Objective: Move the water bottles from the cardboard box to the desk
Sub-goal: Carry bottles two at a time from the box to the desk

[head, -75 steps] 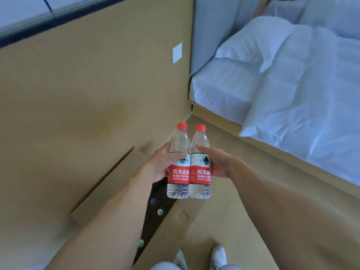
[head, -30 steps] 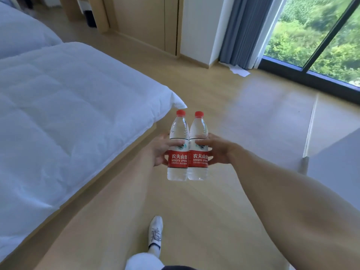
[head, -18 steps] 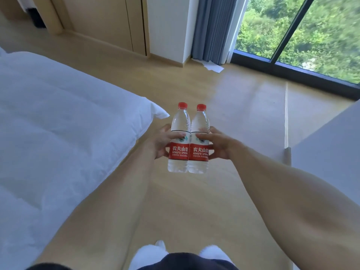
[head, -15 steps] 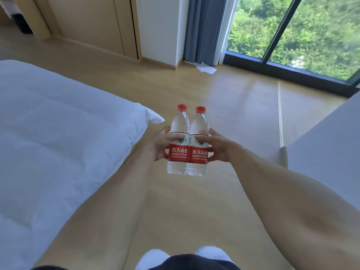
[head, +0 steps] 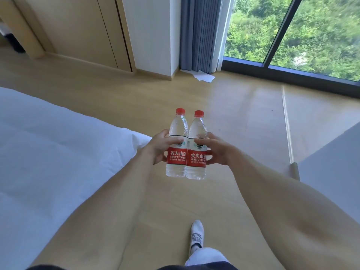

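Wooden floor (head: 224, 117) fills most of the view. White bed (head: 48, 162) takes the left side, its corner near the left hand. Big window (head: 311, 36) upper right, green trees outside, dark frame. Wood wardrobe panels (head: 78, 30) upper left, white wall strip beside them, grey curtain (head: 200, 34) hanging next to the window, a white sheet of paper (head: 204, 76) on the floor at the curtain's foot. Pale grey flat surface (head: 335, 162) at the right edge, maybe the worktop, cannot tell.

Both bare forearms reach forward from the bottom corners. Left hand (head: 157, 147) grip closed around the left bottle (head: 177, 149), thumb across the front above the red label. Right hand (head: 216, 151) grip closed around the right bottle (head: 196, 152), thumb across the front the same way. Bottles upright, side by side, touching, held in the air over the floor at centre frame, between bed and grey surface. Both clear, full of water, red caps on, red labels with white print.

One white sock-clad foot (head: 197, 236) on the floor bottom centre, below the bottles.
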The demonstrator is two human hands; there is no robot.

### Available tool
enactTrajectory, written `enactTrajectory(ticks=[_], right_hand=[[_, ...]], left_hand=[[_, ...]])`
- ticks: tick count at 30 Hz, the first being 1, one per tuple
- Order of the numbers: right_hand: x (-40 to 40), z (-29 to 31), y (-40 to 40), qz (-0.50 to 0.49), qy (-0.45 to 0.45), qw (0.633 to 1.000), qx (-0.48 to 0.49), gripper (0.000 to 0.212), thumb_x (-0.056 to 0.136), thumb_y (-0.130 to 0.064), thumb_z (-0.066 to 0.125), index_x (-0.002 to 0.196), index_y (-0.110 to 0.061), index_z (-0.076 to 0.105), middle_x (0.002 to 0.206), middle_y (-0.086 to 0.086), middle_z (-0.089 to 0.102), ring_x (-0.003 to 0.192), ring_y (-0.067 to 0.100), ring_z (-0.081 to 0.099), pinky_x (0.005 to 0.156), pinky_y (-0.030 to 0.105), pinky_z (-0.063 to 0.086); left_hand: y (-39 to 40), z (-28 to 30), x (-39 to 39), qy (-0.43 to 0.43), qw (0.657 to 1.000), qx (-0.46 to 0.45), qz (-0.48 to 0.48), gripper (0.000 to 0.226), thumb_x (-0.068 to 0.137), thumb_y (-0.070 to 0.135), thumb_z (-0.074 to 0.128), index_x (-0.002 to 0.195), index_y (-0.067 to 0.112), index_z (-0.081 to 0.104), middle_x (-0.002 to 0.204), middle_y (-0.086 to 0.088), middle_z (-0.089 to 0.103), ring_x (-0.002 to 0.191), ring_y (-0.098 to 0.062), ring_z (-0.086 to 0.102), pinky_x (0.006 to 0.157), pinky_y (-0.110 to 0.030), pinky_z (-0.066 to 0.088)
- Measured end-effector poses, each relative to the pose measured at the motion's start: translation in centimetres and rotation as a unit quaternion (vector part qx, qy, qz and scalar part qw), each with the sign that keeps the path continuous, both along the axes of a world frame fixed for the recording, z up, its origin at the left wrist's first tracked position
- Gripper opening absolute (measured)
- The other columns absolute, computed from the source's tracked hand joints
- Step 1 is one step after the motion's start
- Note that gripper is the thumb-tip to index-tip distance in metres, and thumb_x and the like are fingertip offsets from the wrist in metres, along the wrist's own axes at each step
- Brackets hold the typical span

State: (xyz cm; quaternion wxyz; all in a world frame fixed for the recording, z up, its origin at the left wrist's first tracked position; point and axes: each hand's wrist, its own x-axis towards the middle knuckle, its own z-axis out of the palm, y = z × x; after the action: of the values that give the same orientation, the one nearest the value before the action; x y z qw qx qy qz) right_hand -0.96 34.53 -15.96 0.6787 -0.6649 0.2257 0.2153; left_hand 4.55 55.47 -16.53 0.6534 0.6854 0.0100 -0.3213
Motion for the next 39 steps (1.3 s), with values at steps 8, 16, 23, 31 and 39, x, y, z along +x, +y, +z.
enactTrajectory(ticks=[8, 16, 23, 31, 39], right_hand=[[12.6, 2.7, -7.7, 0.02, -0.03, 0.999, -0.012, 0.047, 0.088, -0.028, 0.074, 0.127, -0.026, 0.049, 0.113, 0.004, 0.067, 0.1, 0.025, 0.068, 0.076, 0.049, 0.059], [23.3, 4.5, -11.2, 0.061, -0.05, 0.996, -0.04, 0.047, 0.088, -0.026, 0.074, 0.13, -0.019, 0.054, 0.118, 0.009, 0.07, 0.111, 0.029, 0.066, 0.093, 0.058, 0.053], [35.1, 5.4, -11.5, 0.074, -0.067, 0.994, -0.051, 0.043, 0.087, -0.025, 0.075, 0.127, -0.016, 0.06, 0.117, 0.011, 0.071, 0.111, 0.03, 0.067, 0.095, 0.058, 0.052], [52.4, 6.0, -9.3, 0.105, -0.076, 0.99, -0.051, 0.048, 0.089, -0.025, 0.073, 0.133, -0.018, 0.056, 0.122, 0.01, 0.069, 0.112, 0.028, 0.065, 0.096, 0.057, 0.052], [65.6, 5.6, -7.5, 0.123, -0.062, 0.989, -0.052, 0.046, 0.087, -0.026, 0.075, 0.129, -0.021, 0.057, 0.119, 0.008, 0.071, 0.11, 0.027, 0.066, 0.095, 0.057, 0.052]], left_hand=[[-7.4, 2.2, 10.6, -0.019, 0.999, -0.006, 0.033, 0.048, 0.084, 0.02, 0.079, 0.127, 0.027, 0.058, 0.112, -0.004, 0.074, 0.088, -0.021, 0.072, 0.065, -0.04, 0.058], [-10.2, 3.4, 20.9, -0.057, 0.995, -0.02, 0.076, 0.051, 0.082, 0.022, 0.08, 0.127, 0.027, 0.058, 0.105, -0.003, 0.075, 0.084, -0.02, 0.073, 0.064, -0.039, 0.057], [-10.2, 3.5, 32.3, -0.083, 0.992, -0.032, 0.089, 0.051, 0.083, 0.021, 0.08, 0.126, 0.025, 0.053, 0.096, 0.0, 0.077, 0.081, -0.018, 0.075, 0.062, -0.038, 0.057], [-8.4, 4.1, 47.7, -0.08, 0.987, -0.064, 0.121, 0.048, 0.083, 0.015, 0.079, 0.124, 0.027, 0.056, 0.096, -0.002, 0.077, 0.082, -0.021, 0.075, 0.061, -0.037, 0.057], [-6.1, 3.7, 59.6, -0.063, 0.986, -0.057, 0.143, 0.055, 0.08, 0.016, 0.082, 0.127, 0.03, 0.056, 0.101, -0.007, 0.077, 0.086, -0.023, 0.075, 0.066, -0.039, 0.057]])
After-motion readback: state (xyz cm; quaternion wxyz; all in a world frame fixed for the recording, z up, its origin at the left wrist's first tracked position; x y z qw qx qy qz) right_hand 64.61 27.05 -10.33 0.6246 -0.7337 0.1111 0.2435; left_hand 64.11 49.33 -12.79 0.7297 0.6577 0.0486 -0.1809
